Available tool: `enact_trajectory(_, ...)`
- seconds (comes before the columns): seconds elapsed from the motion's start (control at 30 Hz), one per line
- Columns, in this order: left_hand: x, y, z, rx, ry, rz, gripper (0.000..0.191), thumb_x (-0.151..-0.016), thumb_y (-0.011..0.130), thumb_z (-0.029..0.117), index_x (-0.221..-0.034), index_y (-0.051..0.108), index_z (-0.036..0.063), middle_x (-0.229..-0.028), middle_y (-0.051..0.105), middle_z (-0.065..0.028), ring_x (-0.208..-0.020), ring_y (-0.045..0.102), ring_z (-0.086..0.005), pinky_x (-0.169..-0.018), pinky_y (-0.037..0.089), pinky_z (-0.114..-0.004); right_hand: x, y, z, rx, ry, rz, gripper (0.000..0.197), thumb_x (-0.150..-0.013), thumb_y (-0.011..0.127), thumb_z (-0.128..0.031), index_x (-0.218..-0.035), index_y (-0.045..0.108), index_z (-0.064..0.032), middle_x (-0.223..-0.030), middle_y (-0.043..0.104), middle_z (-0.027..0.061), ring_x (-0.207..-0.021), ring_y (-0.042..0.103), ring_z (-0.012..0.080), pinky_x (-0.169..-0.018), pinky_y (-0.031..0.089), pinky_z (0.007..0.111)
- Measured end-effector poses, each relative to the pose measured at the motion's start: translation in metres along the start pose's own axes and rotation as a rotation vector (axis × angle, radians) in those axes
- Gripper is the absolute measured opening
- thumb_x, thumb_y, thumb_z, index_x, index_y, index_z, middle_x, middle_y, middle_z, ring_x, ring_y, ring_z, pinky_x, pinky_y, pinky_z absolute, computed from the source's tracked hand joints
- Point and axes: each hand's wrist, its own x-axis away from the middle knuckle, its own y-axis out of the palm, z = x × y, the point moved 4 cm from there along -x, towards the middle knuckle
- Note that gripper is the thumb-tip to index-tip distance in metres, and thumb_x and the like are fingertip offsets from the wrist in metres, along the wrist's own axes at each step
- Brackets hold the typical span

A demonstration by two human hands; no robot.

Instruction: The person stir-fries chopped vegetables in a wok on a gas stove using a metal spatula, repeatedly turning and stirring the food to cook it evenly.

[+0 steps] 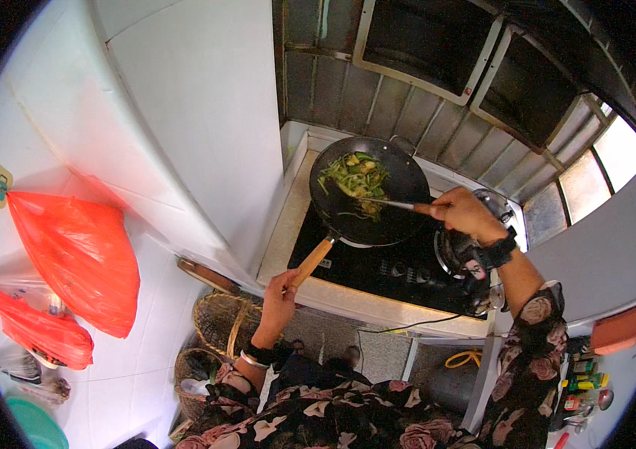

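Note:
My left hand (279, 300) grips the wooden handle (314, 261) of a black wok (402, 177) that sits over the left side of the cooktop. In my right hand (466, 212) is a metal spatula (399, 204) with a wooden grip, its blade end reaching into the food. Sliced green vegetables and yellowish pieces (358, 177) lie in the wok's left and middle part. The spatula's tip is partly lost among them.
A black glass cooktop (374, 275) with knobs fills the counter recess, with a dark pan (450, 252) at its right. Woven baskets (222, 320) stand below on the left. Red plastic bags (87, 247) hang on the left wall. Bottles (584, 381) stand at the far right.

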Motion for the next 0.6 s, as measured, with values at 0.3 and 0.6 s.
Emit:
enact_trajectory(0.3,0.002,0.002,0.004,0.031,-0.084,-0.005,0.037,-0.089,0.053,-0.008,-0.124,0.056,0.0063,-0.115,0.054,-0.0144,-0.099,0.057,-0.027,-0.085,0.049,-0.038,0.014,0.01,0.019,0.295,-0.144,0.37,0.034,-0.089,0.059,-0.038,-0.079,0.07,-0.0063,-0.08,0.067,0.0186,-0.067,0.064,0.0385,-0.063,0.05,0.049)
enact_trajectory(0.6,0.003,0.0,-0.003,0.004,-0.109,-0.017,0.038,-0.089,0.053,-0.007,-0.123,0.057,0.0068,-0.119,0.054,-0.016,-0.105,0.057,-0.0297,-0.089,0.048,-0.039,0.088,0.125,-0.016,0.748,-0.213,0.117,0.03,-0.083,0.053,-0.009,-0.108,0.052,0.0066,-0.064,0.064,0.0159,-0.056,0.065,0.0281,-0.045,0.052,0.04)
